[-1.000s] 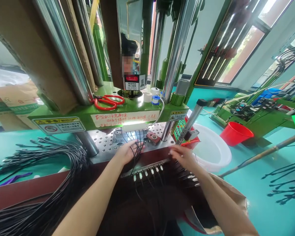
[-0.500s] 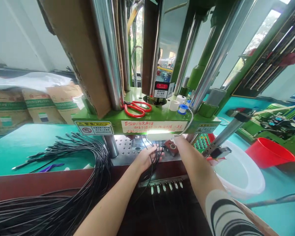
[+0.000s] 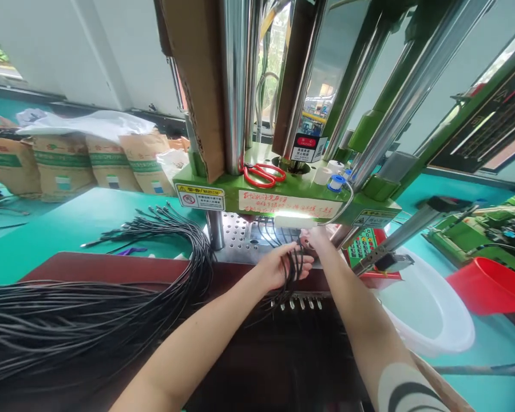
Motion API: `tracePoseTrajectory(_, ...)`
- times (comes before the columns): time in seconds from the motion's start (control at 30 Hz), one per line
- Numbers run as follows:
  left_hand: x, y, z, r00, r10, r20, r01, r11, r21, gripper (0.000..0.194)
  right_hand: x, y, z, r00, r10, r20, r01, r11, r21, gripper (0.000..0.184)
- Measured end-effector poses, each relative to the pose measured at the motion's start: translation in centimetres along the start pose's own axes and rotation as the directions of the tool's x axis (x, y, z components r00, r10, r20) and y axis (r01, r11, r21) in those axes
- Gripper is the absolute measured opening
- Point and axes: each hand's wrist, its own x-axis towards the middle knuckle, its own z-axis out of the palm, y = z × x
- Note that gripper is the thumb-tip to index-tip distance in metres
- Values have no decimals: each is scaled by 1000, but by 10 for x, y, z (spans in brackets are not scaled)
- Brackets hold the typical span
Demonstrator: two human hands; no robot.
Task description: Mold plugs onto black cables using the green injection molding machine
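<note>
Black cords (image 3: 292,272) gather in the curled fingers (image 3: 299,262) of the left hand (image 3: 281,266), held in a loose bunch just in front of the perforated steel plate (image 3: 240,240) of the green moulding press (image 3: 283,200). The right hand (image 3: 317,241) sits at the plate's front edge, right beside the left hand, with its fingertips (image 3: 306,236) up among the cords; whether those fingers have hold of anything, I cannot tell. A row of metal connectors (image 3: 296,303) lies just below the plate, under both hands. Left of the plate, a large hank of black cables (image 3: 111,309) sweeps across a dark red table (image 3: 68,266), and paper sacks (image 3: 64,163) stand well beyond it. Behind the plate, on the press's green top, sit red-handled scissors (image 3: 261,174) and white tape rolls (image 3: 324,176). To the plate's right are a control panel (image 3: 363,246), then a white plastic basin (image 3: 424,303), and farther out a red bucket (image 3: 493,286).
</note>
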Motion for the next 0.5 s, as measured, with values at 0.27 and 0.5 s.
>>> tracePoseTrajectory(0.27, -47, -38, 22, 998, -36, -42, 31, 991, -127, 26, -36, 9, -6, 989, 94, -115, -68, 976, 209, 12)
tracePoseTrajectory(0.5, -130, -95, 9, 975, -181, 132, 160, 975, 153, 19, -63, 3, -9, 990, 117, -77, -94, 963, 251, 9)
